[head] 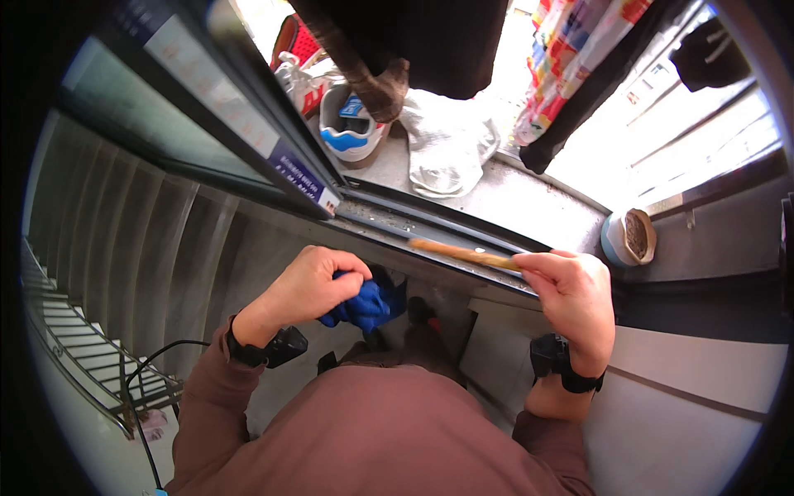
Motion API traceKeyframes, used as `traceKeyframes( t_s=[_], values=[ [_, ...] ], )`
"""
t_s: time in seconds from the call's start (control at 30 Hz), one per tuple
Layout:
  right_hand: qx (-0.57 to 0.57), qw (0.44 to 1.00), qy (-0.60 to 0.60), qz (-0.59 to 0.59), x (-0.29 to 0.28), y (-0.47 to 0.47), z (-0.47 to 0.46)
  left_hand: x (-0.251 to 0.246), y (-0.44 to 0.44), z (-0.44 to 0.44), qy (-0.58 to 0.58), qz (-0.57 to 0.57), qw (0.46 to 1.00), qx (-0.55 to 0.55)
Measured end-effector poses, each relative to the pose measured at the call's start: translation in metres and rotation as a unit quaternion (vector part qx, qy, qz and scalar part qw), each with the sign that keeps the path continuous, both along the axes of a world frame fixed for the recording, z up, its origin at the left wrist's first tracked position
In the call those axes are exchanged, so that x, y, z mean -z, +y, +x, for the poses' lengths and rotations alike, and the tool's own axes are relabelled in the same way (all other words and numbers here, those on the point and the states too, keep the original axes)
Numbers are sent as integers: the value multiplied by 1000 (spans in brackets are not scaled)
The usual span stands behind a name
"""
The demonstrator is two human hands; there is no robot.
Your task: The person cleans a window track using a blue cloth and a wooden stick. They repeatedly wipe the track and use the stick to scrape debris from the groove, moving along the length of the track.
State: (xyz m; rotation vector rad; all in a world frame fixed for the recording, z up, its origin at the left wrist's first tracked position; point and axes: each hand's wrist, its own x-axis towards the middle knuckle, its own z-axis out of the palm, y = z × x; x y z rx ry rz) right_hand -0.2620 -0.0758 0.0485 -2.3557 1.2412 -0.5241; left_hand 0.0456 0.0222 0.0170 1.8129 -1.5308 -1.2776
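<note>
My left hand [316, 282] grips a crumpled blue cloth [366, 304] that hangs below its fingers. On the right, my right hand [567, 285] pinches one end of a thin wooden stick [462, 253], whose other end points left. The stick lies above the dark metal track [434, 226] of a sliding window; whether it touches the track I cannot tell. Small bits of dirt are scattered along the track. Black devices are strapped to both wrists.
Beyond the track, white cloth [450, 149] and a white and blue shoe [350, 133] lie on the ledge. Dark garments [446, 43] hang above. A plant pot [629, 239] stands at right. The framed glass pane [167, 124] is at left, beside a grey curtain [142, 204] and a metal rack [93, 353].
</note>
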Motion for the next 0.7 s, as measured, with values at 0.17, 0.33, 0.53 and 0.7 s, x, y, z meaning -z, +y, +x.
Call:
traceKeyframes(
  t_s=[0.17,0.33,0.53,0.7],
  values=[
    [4,1000,-22,-21,8,7,17,22,18,-3,131,-34,980,-145],
    [22,999,24,-26,9,9,16,31,33,-1,87,-100,981,-143],
    [71,994,87,-2,-2,-1,-12,32,6,-4,1,-74,994,-85],
    [27,997,46,49,22,-17,10,46,-23,3,-140,-34,989,-34]
  ],
)
